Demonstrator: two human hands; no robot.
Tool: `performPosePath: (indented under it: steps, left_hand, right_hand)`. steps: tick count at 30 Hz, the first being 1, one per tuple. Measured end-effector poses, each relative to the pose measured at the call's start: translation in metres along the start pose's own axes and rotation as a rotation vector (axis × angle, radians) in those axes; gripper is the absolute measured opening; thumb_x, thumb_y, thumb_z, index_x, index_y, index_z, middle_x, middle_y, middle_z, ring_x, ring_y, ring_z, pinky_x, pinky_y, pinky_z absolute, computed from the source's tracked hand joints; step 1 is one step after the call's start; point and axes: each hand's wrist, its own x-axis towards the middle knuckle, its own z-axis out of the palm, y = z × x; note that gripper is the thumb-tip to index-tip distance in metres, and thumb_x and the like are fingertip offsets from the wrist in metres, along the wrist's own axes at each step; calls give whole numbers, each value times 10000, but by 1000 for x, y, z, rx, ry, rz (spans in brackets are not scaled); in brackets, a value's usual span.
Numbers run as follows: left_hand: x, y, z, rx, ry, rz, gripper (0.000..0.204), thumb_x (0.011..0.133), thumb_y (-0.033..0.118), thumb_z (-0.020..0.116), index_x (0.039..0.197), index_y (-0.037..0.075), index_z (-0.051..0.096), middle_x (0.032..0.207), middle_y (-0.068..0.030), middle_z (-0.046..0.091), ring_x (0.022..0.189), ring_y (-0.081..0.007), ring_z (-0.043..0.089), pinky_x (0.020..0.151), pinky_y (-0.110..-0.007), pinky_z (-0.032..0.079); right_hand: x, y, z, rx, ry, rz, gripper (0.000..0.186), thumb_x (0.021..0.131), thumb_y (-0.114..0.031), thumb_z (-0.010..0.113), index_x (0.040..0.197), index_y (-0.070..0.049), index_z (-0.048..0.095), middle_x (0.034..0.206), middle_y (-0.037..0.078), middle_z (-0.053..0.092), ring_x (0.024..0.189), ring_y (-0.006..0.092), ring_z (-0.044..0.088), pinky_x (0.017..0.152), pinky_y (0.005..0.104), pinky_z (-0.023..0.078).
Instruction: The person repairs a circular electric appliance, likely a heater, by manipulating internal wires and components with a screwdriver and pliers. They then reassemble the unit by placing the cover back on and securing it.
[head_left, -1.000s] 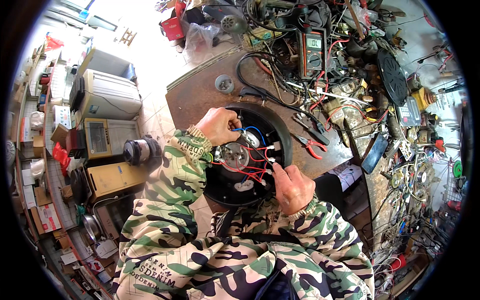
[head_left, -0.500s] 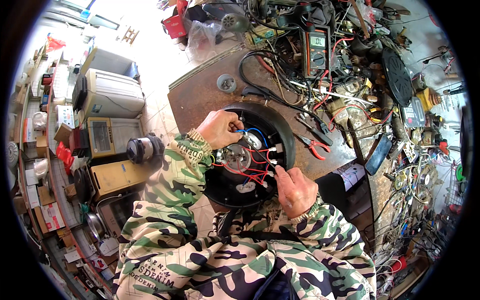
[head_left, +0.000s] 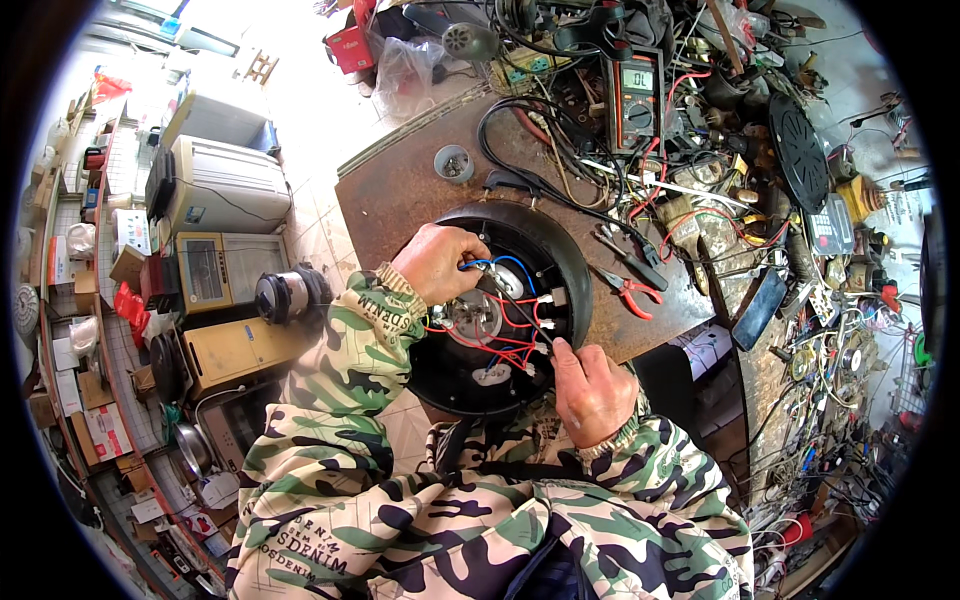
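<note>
Housing (head_left: 566,262), round and black with its inside open to view, sits at the near edge of the brown bench (head_left: 395,205), close against the person's front. Change over the last second is slight: left hand (head_left: 437,263) keeps to the upper left of the opening, fingertips pinched together on what looks like the end of a blue wire (head_left: 476,264), a little more of which shows beyond the fingers. Right hand (head_left: 594,393) has drawn back a touch toward the body, thumb and forefinger closed, other fingers curled under; appears to grip the lower end of a dark slim rod (head_left: 520,308), tool or stiff lead, cannot tell which. Rod slants across the opening toward the left fingertips; whether its far end touches the blue wire is hidden. Red wires (head_left: 515,352) and the pale metal disc (head_left: 473,318) lie as they did. Reading: a held, fine-positioning stage, both hands occupied at the same joint, nothing visibly freed or newly seated. Red-handled pliers (head_left: 636,296) rest on the bench just right of the housing, untouched; multimeter (head_left: 637,105) lies farther off among cables, display lit; small cup (head_left: 454,163) stands beyond the left hand
</note>
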Motion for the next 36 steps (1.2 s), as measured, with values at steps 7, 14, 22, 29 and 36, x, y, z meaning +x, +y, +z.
performPosePath:
  steps: [7, 14, 22, 29, 36]
  left_hand:
    - [-2, 0, 1, -57, 17, -37, 232, 794, 94, 804, 1010, 10, 789, 835, -125, 752, 732, -174, 713, 708, -326, 579]
    - [-2, -3, -2, -116, -27, -101, 228, 814, 94, 800, 1023, 4, 789, 850, -123, 769, 743, -148, 717, 732, -305, 586]
    - [-10, 4, -4, -80, 69, -74, 205, 881, 105, 732, 1046, -9, 776, 813, -136, 752, 685, -174, 703, 697, -316, 582]
    - [-11, -2, 2, -181, 53, -115, 211, 935, 55, 664, 1106, -10, 769, 782, -81, 718, 662, -132, 665, 646, -300, 546]
    - [-17, 0, -12, -412, -47, -220, 209, 966, 31, 648, 1123, -28, 772, 858, -50, 725, 731, -91, 664, 687, -263, 552]
  right_hand:
    - [-4, 2, 4, -21, -14, 8, 434, 787, -52, 714, 1220, -60, 732, 873, 90, 567, 684, 276, 655, 592, 405, 551]
    - [-4, 4, 5, 19, -2, 23, 401, 811, -54, 723, 1212, -71, 737, 868, 89, 576, 677, 283, 658, 581, 415, 549]
    - [-1, 4, 4, 68, -6, 48, 336, 872, -75, 785, 1202, -49, 732, 871, 114, 615, 669, 322, 672, 575, 427, 539]
    - [0, 6, 4, 67, -16, 44, 322, 897, -115, 772, 1210, -55, 729, 869, 106, 594, 655, 308, 667, 570, 430, 538]
    - [-1, 8, 3, 107, -20, 30, 316, 899, -120, 774, 1205, -54, 725, 869, 106, 596, 655, 310, 668, 568, 427, 540]
